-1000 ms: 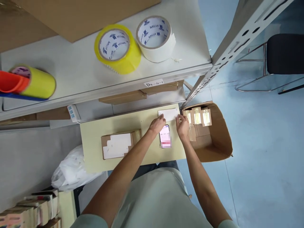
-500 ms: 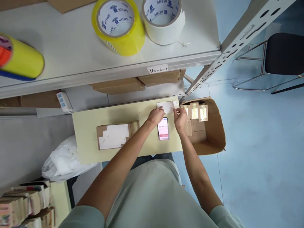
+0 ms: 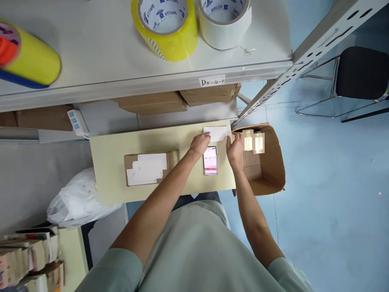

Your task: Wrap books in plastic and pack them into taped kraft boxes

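A white paper slip lies at the far right of the pale yellow table. My left hand has its fingers closed at the slip's left end. By the slip's right end is my right hand, thumb and fingers apart, with nothing visible between them. Just below the slip, between both hands, a phone shows a running timer. To the left sits a cardboard box with overlapping white slips on or in it; my left forearm passes close to its right end.
An open carton stands against the table's right end, holding small taped brown packets. Overhead, a grey shelf carries a yellow tape roll and a white one. A white plastic bag is at left.
My right thumb and fingers have spread apart from their pinch at the slip's right end. The left hand stays at the left end. The whole view has shifted.
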Available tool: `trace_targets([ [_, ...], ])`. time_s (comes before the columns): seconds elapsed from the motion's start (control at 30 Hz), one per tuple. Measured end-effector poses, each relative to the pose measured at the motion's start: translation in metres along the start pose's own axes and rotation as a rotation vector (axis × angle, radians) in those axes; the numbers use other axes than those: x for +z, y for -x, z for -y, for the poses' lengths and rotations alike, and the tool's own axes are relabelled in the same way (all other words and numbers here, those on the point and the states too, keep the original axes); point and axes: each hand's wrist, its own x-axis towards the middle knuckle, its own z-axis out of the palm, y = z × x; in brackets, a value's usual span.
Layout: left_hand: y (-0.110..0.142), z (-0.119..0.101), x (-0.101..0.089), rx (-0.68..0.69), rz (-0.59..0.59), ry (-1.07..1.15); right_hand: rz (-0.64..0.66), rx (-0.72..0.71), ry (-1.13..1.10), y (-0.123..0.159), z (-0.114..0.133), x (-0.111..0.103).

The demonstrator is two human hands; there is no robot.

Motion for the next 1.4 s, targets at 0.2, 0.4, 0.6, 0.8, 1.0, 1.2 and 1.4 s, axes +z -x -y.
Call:
trace_targets([
  [0.2,0.002,-0.007,-0.011,0.048,0.124,-0.225,0.039,-0.026,-0.002,0.007,0.002,-0.001],
  [0.4,0.004,-0.014,-0.021,0.097,0.175,-0.3,0.104,-0.075,-0.029,0.016,0.016,0.012],
  [0.6,0.014,-0.014,-0.034,0.233,0.095,-0.356,0.235,-0.133,0.015,0.018,0.028,0.02],
  [0.8,0.024,-0.013,-0.052,0.364,-0.119,-0.236,0.201,-0.199,-0.006,0.011,0.038,0.016],
  [1.0,0.025,-0.023,-0.043,0.217,-0.354,-0.038,-0.033,-0.097,-0.185,-0.008,0.026,-0.013],
  [1.2,0.004,-0.04,-0.001,0.327,-0.089,-0.078,-0.185,0.152,-0.403,-0.019,-0.004,-0.057],
  [1.4,-0.017,-0.054,0.025,0.335,-0.008,-0.144,-0.206,0.263,-0.434,-0.015,-0.029,-0.069],
])
